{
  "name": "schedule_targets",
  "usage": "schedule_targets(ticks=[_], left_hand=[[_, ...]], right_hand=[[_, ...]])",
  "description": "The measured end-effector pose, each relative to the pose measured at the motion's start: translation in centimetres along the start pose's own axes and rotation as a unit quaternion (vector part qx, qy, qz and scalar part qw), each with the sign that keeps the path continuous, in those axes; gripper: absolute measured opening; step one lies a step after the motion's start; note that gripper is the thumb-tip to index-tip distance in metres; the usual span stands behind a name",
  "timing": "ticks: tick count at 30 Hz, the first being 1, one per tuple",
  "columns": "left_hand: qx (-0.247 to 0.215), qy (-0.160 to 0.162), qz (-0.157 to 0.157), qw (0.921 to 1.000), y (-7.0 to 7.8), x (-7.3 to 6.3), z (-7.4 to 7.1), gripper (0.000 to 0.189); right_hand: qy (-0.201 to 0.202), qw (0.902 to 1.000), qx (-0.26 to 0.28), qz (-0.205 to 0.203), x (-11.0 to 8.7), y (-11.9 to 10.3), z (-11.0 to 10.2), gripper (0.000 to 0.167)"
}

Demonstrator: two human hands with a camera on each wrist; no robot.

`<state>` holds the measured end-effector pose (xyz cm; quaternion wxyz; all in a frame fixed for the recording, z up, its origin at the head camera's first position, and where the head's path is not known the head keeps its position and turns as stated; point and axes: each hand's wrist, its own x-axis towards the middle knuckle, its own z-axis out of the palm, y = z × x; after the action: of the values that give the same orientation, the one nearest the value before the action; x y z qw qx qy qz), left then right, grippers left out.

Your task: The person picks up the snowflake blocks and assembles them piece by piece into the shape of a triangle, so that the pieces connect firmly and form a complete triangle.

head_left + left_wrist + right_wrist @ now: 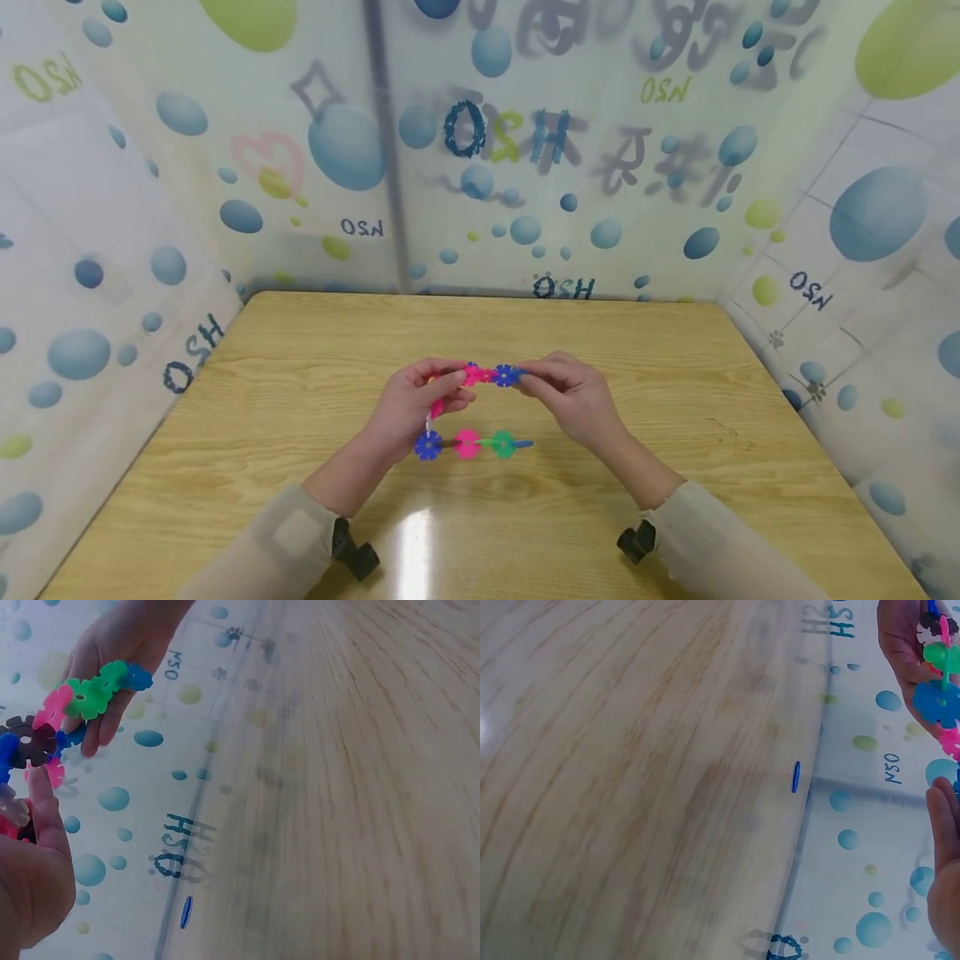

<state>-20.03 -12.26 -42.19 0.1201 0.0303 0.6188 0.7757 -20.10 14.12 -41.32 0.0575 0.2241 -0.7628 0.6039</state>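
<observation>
A bent chain of plastic snowflake discs is held in the air above the table. My left hand [401,408] pinches its upper row near a pink disc [472,375]. At that row's right end, my right hand [581,404] pinches a blue piece beside a blue disc [505,376]. From the left hand hangs the lower row: a blue disc [428,445], a brown one seen edge-on, a pink disc [467,443], a green disc [503,444] and a blue end piece. In the left wrist view a dark brown disc [28,741] shows face-on. Fingers hide part of the left side.
The wooden table [300,375] reaches back to a patterned sheet [480,208] with blue and green drops, which also hangs at both sides. A small black device [356,554] sits at the left cuff and another black device [636,542] at the right.
</observation>
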Motion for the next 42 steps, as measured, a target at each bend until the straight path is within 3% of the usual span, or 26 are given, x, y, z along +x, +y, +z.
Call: schedule_targets(ticks=[15,23,28,34,38,42], left_hand=[[-0.012,0.008,-0.001,0.9999,-0.1,0.1,0.3,0.032],[0.010,0.027,-0.003,0.9996,0.4,-0.2,-1.4,0.035],[0.017,0.044,-0.009,0.9988,1.1,-0.5,-2.5,0.037],[0.014,0.048,-0.017,0.9986,1.3,-0.6,-2.9,0.038],[0.014,0.051,-0.019,0.9984,1.1,-0.6,-3.1,0.039],[0.013,0.048,-0.011,0.9987,1.0,-0.5,-3.4,0.039]], right_hand=[[0.000,0.9999,-0.010,0.009,0.1,0.1,-0.1,0.022],[-0.037,0.9950,-0.067,0.063,1.1,1.5,-1.0,0.032],[-0.077,0.9812,-0.139,0.110,3.5,3.4,-0.5,0.026],[-0.152,0.9578,-0.201,0.137,6.9,5.8,2.0,0.014],[-0.185,0.9416,-0.238,0.151,8.6,6.8,3.6,0.028],[-0.192,0.9333,-0.259,0.158,9.2,7.1,4.7,0.046]])
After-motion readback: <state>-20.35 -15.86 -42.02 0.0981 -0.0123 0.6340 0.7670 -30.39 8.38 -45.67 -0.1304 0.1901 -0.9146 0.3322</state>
